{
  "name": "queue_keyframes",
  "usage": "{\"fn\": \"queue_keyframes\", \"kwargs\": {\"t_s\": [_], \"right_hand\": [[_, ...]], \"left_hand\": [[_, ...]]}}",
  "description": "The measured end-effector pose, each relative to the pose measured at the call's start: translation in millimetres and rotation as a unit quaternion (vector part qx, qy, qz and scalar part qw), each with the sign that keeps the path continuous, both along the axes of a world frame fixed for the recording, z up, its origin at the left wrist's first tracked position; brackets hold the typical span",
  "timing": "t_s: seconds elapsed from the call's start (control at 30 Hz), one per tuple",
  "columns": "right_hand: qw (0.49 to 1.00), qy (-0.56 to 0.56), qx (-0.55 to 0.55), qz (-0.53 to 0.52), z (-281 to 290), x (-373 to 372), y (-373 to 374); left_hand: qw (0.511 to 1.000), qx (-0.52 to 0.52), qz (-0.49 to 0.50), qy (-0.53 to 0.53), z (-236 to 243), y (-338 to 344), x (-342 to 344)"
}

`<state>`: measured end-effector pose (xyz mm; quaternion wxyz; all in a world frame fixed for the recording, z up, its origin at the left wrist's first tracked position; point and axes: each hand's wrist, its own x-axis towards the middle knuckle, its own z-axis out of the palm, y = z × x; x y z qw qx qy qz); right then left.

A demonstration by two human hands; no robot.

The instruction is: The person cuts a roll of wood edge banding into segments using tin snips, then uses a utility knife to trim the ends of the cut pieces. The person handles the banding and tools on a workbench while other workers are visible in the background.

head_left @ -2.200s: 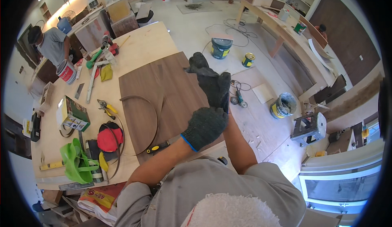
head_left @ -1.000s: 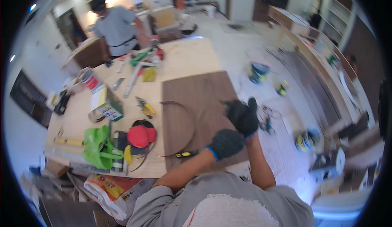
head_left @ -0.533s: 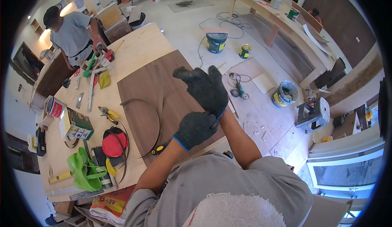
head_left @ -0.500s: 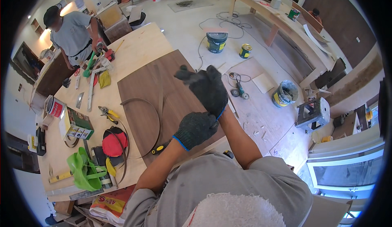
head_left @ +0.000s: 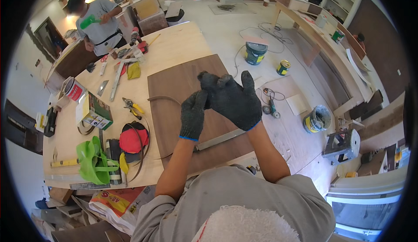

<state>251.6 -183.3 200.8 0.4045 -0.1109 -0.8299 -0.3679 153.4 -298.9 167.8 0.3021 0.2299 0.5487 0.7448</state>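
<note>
From where I stand, the person has both hands up in dark knit gloves point(head_left: 243, 110) with blue cuffs, raised over a brown wood-grain panel point(head_left: 176, 78) that lies on the pale plywood tabletop point(head_left: 183, 42). The left hand point(head_left: 193, 115) has its fingers drawn in close, their tips touching the finger side of the right glove; I can't tell whether they pinch the cloth. The right hand point(head_left: 233, 100) is wide, one digit standing well apart and the others bent toward the left hand. Just below the wrists, a long flat grey strip point(head_left: 222, 139) lies slantwise on the panel. To the left are yellow-handled snips point(head_left: 133, 107), a red-and-black cap point(head_left: 134, 138) and a bright green bag point(head_left: 92, 161). Across the table a co-worker point(head_left: 102, 31) holds something green. Down on the floor to the right, near a dark bucket point(head_left: 256, 54), sits an angle grinder point(head_left: 273, 110).
</note>
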Motion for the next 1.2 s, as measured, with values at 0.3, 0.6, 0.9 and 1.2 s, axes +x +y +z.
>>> {"fn": "queue_keyframes", "kwargs": {"t_s": [0.3,0.6,0.9,1.2], "right_hand": [[0.801,-0.054,-0.461,0.379,-1.1,-3.3,0.8],[0.074,-0.003,-0.776,0.626,-0.7,-4.8,1.1],[-0.012,0.092,-0.805,0.585,16.0,-14.9,-3.4],[-0.177,0.193,-0.787,0.559,-35.7,-26.3,-10.2]], "left_hand": [[0.993,0.020,0.116,0.004,-17.3,-5.1,-5.0],[0.996,0.051,0.065,-0.034,-10.1,-4.2,2.6],[0.929,0.008,0.166,0.332,14.2,-23.3,31.8],[0.750,-0.075,0.042,0.655,-23.5,-14.7,52.4]]}}
